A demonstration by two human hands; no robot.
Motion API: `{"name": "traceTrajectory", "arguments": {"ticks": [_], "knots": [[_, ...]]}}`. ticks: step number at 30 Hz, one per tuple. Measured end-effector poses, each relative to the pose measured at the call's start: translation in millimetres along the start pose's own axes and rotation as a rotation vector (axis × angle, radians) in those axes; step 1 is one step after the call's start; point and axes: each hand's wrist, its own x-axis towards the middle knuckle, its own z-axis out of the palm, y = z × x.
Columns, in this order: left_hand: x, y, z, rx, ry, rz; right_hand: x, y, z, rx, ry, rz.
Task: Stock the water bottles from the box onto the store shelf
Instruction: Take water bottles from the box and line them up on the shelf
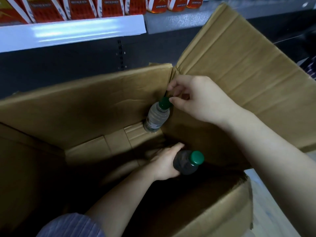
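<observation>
A large open cardboard box (pixel 95 103) fills most of the view. One clear water bottle (pixel 157 117) with a green cap stands in the box's far right corner. My right hand (pixel 200 100) hovers over it, thumb and fingers pinching at the cap. Lower in the box, my left hand (pixel 166 162) grips the body of a second green-capped bottle (pixel 188 162), which looks dark in the box's shadow. The store shelf (pixel 71 31) with a white front edge runs along the top left.
Red and white drink cartons (pixel 77 7) and orange bottles (pixel 157 5) line the shelf above. A grey shelf board (pixel 179 21) continues to the right. The box's right flap (pixel 239 62) stands open. Pale floor (pixel 273 211) shows at the lower right.
</observation>
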Motion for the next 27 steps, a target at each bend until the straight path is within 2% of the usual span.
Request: {"name": "traceTrajectory", "arguments": {"ticks": [5, 12, 19, 27], "knots": [[-15.1, -0.3, -12.5, -0.082, 0.035, -0.036, -2.1, -6.4, -6.8, -0.027, 0.007, -0.022], [-47.7, 10.2, -44.8, -0.165, 0.181, -0.04, -2.4, -30.3, -31.4, -0.005, -0.019, -0.033], [-102.2, 40.6, -83.9, -0.211, 0.342, -0.064, -5.1, -58.8, -65.8, 0.033, -0.029, -0.033], [-166.4, 81.9, -132.4, -0.282, 0.423, -0.094, -4.4, -108.9, -118.0, 0.032, -0.034, -0.096]]}}
